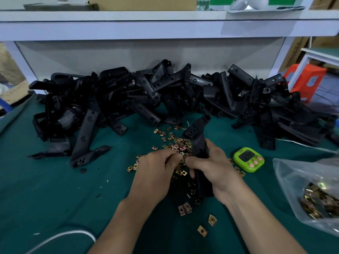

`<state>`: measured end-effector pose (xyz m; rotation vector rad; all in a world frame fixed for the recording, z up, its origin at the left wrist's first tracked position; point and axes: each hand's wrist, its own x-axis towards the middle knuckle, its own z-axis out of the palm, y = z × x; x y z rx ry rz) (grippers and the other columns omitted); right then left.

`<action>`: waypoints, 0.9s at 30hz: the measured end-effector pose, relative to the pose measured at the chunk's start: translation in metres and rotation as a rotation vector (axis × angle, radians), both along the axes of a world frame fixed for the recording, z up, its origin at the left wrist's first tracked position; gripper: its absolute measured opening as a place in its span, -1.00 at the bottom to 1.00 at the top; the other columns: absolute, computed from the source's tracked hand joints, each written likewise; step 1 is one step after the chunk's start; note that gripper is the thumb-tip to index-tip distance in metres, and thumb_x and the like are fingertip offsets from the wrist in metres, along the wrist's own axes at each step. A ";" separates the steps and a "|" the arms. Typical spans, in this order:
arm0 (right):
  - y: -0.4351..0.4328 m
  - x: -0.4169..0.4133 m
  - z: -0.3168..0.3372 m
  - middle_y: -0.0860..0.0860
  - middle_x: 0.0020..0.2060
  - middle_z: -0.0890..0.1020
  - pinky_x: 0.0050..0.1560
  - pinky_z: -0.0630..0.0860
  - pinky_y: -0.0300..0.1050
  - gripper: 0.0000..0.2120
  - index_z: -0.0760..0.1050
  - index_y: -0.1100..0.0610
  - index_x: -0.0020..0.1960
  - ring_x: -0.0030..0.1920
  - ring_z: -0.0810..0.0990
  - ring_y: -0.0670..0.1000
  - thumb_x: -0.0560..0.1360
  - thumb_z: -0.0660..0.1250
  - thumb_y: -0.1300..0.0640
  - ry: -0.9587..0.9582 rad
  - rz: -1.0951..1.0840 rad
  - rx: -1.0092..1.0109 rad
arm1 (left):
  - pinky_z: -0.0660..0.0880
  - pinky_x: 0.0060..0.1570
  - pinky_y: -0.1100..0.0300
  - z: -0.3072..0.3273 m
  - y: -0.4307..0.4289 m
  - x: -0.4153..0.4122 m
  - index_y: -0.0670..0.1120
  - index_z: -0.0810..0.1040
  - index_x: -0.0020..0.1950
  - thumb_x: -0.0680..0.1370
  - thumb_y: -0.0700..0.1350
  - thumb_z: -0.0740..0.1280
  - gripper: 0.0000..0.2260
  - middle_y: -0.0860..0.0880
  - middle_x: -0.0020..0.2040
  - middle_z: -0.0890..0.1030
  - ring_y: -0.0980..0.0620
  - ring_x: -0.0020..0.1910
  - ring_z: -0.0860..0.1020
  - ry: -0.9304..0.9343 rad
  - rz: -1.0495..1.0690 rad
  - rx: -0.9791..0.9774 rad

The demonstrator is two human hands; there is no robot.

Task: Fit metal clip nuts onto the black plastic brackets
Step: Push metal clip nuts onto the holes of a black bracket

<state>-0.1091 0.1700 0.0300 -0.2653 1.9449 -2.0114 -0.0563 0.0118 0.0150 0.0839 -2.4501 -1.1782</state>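
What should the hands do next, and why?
Probably slide the nut onto the edge of the bracket. The right hand grips the bracket, and the left hand seems to pinch a nut right against it. The nut looks lined up, but I cannot see it seated.

The right hand (214, 171) grips a black bracket (199, 143) at mid-table (55, 189). The left hand (156, 173) pinches a clip nut (182, 159) against its left edge. Loose clip nuts (176, 145) surround both hands. A bracket pile (146, 92) lines the far edge. A green timer (248, 159) sits right of the hands.
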 end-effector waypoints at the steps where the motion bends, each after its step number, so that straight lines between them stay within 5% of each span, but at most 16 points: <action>1: 0.000 0.000 0.000 0.09 -0.35 0.60 -0.41 0.48 -0.13 -0.71 0.52 0.18 0.06 -0.42 0.51 0.04 0.41 0.49 0.38 0.004 0.008 -0.003 | 0.47 -0.34 0.18 0.000 0.000 0.000 0.03 0.69 -0.18 0.61 -0.07 0.40 -0.83 0.10 -0.36 0.62 0.08 -0.32 0.57 0.000 0.004 0.038; 5: -0.001 0.002 0.002 0.07 -0.33 0.63 -0.40 0.48 -0.16 -0.74 0.55 0.20 0.03 -0.43 0.51 0.02 0.40 0.50 0.39 -0.018 0.035 -0.064 | 0.50 -0.38 0.28 0.002 0.001 -0.001 0.13 0.73 -0.15 0.60 -0.09 0.43 -0.83 0.09 -0.35 0.68 0.15 -0.38 0.61 -0.009 -0.041 0.297; 8: 0.000 0.000 0.004 0.08 -0.33 0.60 -0.43 0.46 -0.19 -0.75 0.55 0.26 0.06 -0.43 0.49 0.01 0.42 0.49 0.36 -0.109 0.029 -0.126 | 0.58 -0.17 0.28 0.003 -0.002 -0.001 0.19 0.74 0.00 0.56 -0.09 0.47 -0.84 0.07 -0.23 0.74 0.10 -0.20 0.71 -0.038 -0.153 0.451; 15: 0.004 -0.003 0.004 0.07 -0.45 0.56 -0.49 0.42 -0.24 -0.85 0.56 0.21 0.00 -0.47 0.49 0.01 0.47 0.44 0.35 -0.214 0.022 -0.123 | 0.61 0.07 0.05 -0.001 -0.007 -0.004 0.10 0.75 0.08 0.47 -0.08 0.52 -0.80 0.01 -0.11 0.76 -0.01 -0.01 0.72 -0.073 -0.243 0.480; 19: 0.005 -0.002 0.001 0.07 -0.39 0.63 -0.45 0.47 -0.17 -0.76 0.56 0.26 0.04 -0.46 0.51 0.03 0.41 0.49 0.40 -0.077 -0.041 -0.095 | 0.56 -0.03 0.36 0.000 -0.004 -0.002 0.24 0.74 0.01 0.54 -0.18 0.50 -0.72 0.21 -0.08 0.74 0.22 -0.03 0.69 -0.036 -0.143 0.357; 27: -0.001 0.001 -0.002 0.18 -0.25 0.67 -0.40 0.53 -0.12 -0.69 0.55 0.32 0.03 -0.36 0.55 0.09 0.34 0.52 0.49 0.080 -0.083 -0.141 | 0.54 -0.03 0.45 0.006 0.001 0.003 0.11 0.76 0.07 0.49 -0.20 0.53 -0.76 0.24 -0.07 0.73 0.29 -0.03 0.67 -0.002 -0.059 0.342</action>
